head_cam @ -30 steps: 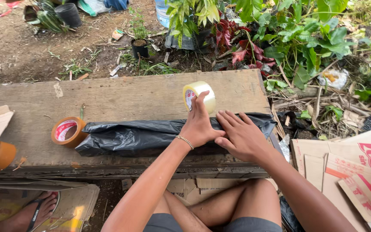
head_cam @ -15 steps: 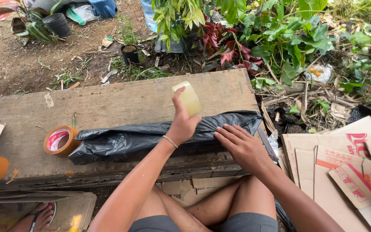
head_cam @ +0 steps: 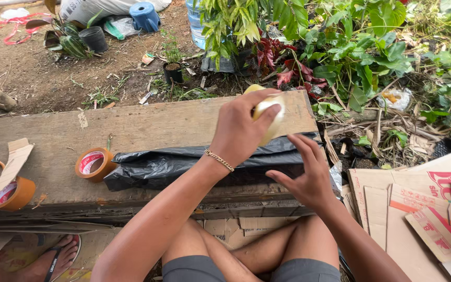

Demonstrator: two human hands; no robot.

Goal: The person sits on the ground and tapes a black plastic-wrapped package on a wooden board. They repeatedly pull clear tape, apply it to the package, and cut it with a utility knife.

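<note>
Two hands | left hand [head_cam: 241, 128] clamped on light, stiff pale-yellow tape roll [head_cam: 269, 112], gripped by rim | right hand [head_cam: 309, 175] spread, fingers apart, pressing soft, slippery black plastic-wrapped bundle [head_cam: 184, 164]

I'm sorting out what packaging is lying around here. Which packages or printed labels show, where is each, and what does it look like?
Black plastic-wrapped package: long, lying on the wooden plank, under the right hand.
Flattened cardboard boxes: ground at right, brown with red print.
Brown tape rolls: on the plank at left, red-and-white core labels.
Pale tape roll: in the left hand.
Blue water bottle: top, behind the plants.
</note>
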